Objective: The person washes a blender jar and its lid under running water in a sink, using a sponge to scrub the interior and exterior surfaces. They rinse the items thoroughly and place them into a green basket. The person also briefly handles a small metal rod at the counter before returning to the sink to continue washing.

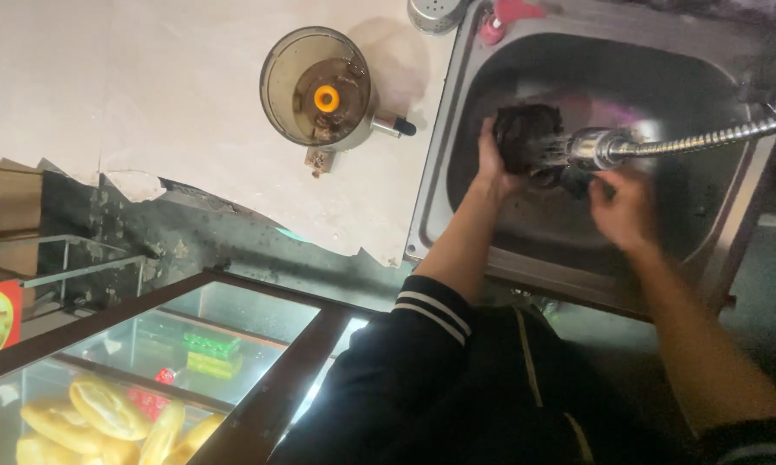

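Left hand gripping dark part mid-sink, right hand curled beside faucet head, grip unclear

pale chipped counter | glass display case | dim light

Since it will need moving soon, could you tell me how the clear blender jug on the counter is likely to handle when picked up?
The blender jug looks like rigid clear plastic, so probably stiff and fairly light. It stands on a broad base, so unlikely to tip if nudged. Dark residue inside and the side handle suggest gripping by the handle; the walls may be slippery.
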